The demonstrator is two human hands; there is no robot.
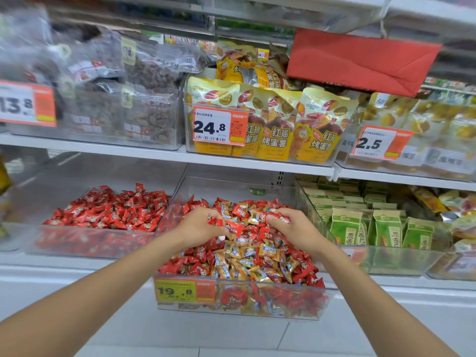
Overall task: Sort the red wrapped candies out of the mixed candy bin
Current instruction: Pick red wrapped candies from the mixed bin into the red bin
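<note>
A clear plastic bin on the lower shelf holds a mix of red wrapped candies and gold wrapped candies. Both my hands are over the back half of the pile. My left hand grips red wrapped candies, with one red candy sticking out at my fingertips. My right hand holds a red wrapped candy between curled fingers and thumb. A second clear bin to the left holds only red wrapped candies.
An orange price tag is on the mixed bin's front. Green boxed snacks fill the bin to the right. The shelf above carries yellow sweet-potato bags and dark snack bags. A red sign hangs upper right.
</note>
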